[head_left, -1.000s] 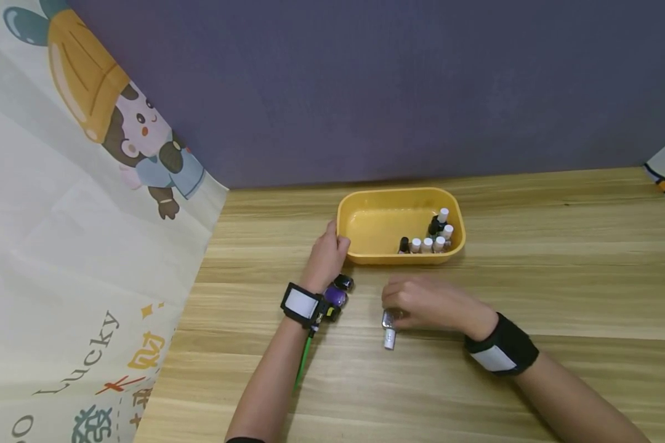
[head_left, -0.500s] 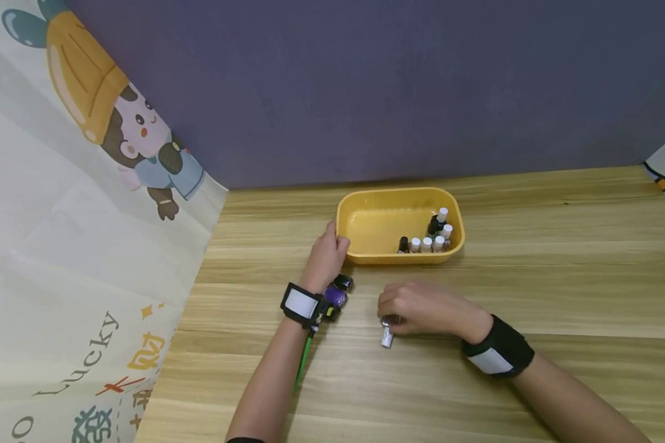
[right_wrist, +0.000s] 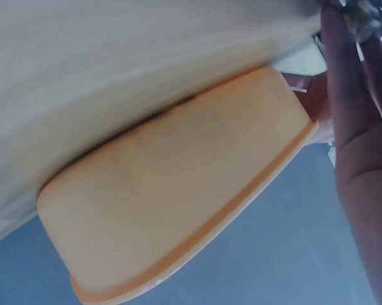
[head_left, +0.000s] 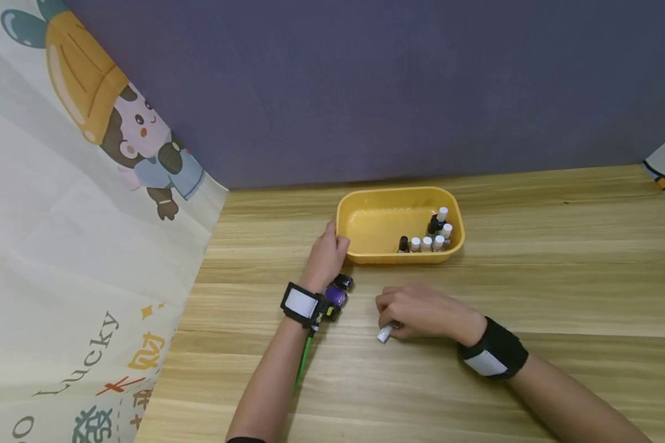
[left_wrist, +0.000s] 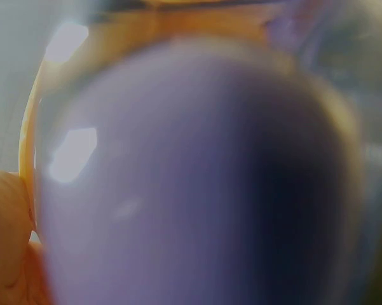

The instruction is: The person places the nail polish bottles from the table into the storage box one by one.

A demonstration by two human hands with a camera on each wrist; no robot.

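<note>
At the left end of a yellow plastic basin (head_left: 399, 259), my left hand (head_left: 324, 261) grips the wall near its front corner. My right hand (head_left: 421, 311) holds a small nail polish bottle (head_left: 385, 334) low over the table in front of the basin. Only its white cap pokes out toward me in the head view; fingers cover the glass. Shiny clear glass of that bottle (right_wrist: 368, 18) shows by the fingertips in the right wrist view. Several nail polish bottles (head_left: 427, 244) with white or black caps stand in the basin's right front corner.
Beside my left wrist lie a purple bottle (head_left: 335, 296) and a black bottle (head_left: 343, 282). The purple one (left_wrist: 159, 190) fills the left wrist view, blurred. A dark blue-grey panel (head_left: 393, 92) rises behind the wooden table (head_left: 560, 258); a printed cloth (head_left: 77, 246) hangs at left.
My right hand has shifted slightly left and toward me, and the bottle has turned so that less of it shows beyond the fingers. My left hand and the basin stay still.
</note>
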